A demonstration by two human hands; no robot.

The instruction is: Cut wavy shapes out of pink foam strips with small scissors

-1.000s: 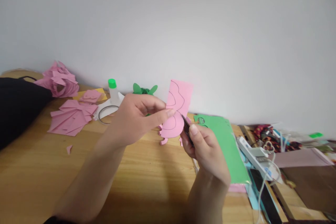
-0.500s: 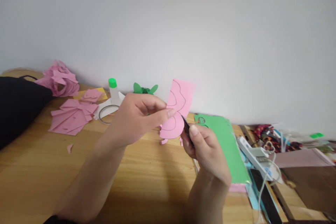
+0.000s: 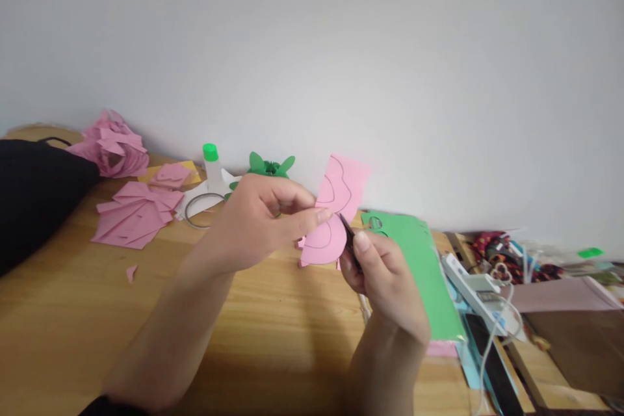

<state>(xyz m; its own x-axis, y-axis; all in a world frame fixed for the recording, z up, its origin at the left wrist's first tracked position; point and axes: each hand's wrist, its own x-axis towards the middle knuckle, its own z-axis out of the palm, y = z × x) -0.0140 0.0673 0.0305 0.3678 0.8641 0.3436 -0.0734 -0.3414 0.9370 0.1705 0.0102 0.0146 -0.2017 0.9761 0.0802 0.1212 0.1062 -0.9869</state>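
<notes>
A piece of pink paper (image 3: 347, 182) with curved pencil-like outlines is pinched at its left edge between the thumb and fingers of my left hand (image 3: 273, 218). Its lower part is rounded along a cut edge; the upper part still has a straight outer border. My right hand (image 3: 383, 273) grips a small dark pair of scissors (image 3: 350, 240), whose blades meet the paper at the notch between the two lobes. The scissor handles are hidden inside my fingers. Small pink scraps show on the table behind the paper's lower end.
Folded pink paper pieces (image 3: 136, 218), a green-capped glue stick (image 3: 211, 166) and a ring (image 3: 202, 210) stand at left, with a black object (image 3: 39, 201) beyond. Green paper shapes (image 3: 270, 166) sit behind. At right lie green sheets (image 3: 419, 273), a power strip (image 3: 472, 296) and a phone (image 3: 494, 364).
The pink paper has moved slightly right and down and tilted a little clockwise. My left hand shifted right with it, while my right hand with the scissors stayed nearly in place.
</notes>
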